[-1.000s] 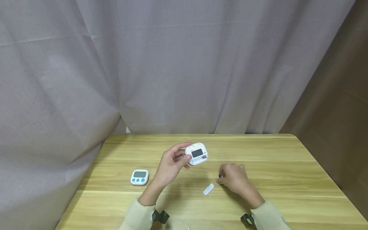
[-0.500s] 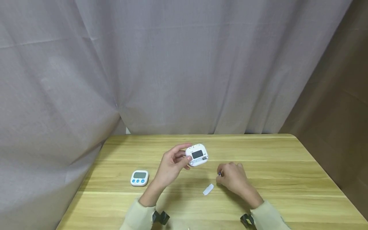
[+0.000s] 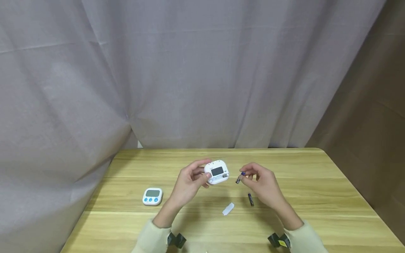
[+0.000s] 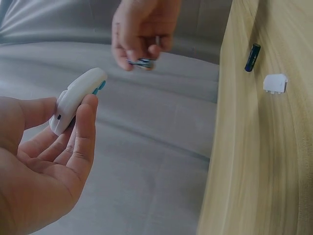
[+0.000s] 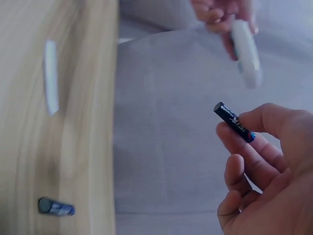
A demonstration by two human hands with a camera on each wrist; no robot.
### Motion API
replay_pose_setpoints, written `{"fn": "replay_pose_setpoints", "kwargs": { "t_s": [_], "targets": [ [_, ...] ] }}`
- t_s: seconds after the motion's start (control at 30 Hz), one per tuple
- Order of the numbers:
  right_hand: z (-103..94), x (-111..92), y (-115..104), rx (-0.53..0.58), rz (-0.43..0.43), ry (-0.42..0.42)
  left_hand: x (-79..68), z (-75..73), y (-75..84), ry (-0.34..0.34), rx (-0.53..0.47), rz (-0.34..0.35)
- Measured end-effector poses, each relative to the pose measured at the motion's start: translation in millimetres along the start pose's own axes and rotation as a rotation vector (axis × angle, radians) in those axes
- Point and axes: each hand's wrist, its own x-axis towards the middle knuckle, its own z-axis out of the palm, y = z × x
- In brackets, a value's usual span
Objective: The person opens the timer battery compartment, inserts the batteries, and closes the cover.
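Note:
My left hand (image 3: 189,181) grips a white digital timer (image 3: 218,167) by its left side, with its back and the uncovered battery slot facing me. Blue buttons show on the timer's far side in the left wrist view. Between thumb and fingertips my right hand (image 3: 265,184) pinches a dark battery (image 5: 234,121), raised just right of the timer. A second dark battery (image 3: 251,199) lies on the table below that hand. To its left rests the small white battery cover (image 3: 228,209), whose tabs show in the left wrist view.
Another white timer (image 3: 153,196) with three blue buttons lies face up at the left of the wooden table (image 3: 316,196). A grey curtain (image 3: 202,77) hangs behind the table's far edge.
My right hand has picked a battery up off the table and lifted it toward the timer, uncovering the second battery. My left hand holds the timer almost where it was.

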Motion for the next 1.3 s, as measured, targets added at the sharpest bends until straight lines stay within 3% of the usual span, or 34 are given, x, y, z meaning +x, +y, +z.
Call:
{"fn": "replay_pose_setpoints", "kwargs": {
  "t_s": [0.37, 0.67, 0.83, 1.03, 1.3],
  "targets": [
    [-4.4, -6.4, -26.0, 0.164, 0.047, 0.031, -0.1, 3.3, -1.5, -0.007, 0.005, -0.012],
    [-1.9, -9.9, -34.5, 0.257, 0.016, 0.085, -0.4, 6.9, -3.7, -0.020, 0.011, -0.027],
    [5.7, -13.7, -41.3, 0.250, -0.029, 0.110, -0.4, 8.8, -4.3, -0.028, 0.012, -0.024],
    [17.3, -17.9, -42.8, 0.195, -0.148, 0.178, -0.9, 10.9, -4.8, -0.027, 0.018, -0.026],
    [26.5, -19.9, -39.1, -0.049, -0.478, 0.275, -2.2, 15.5, -5.3, -0.007, 0.001, -0.037]
  ]
}}
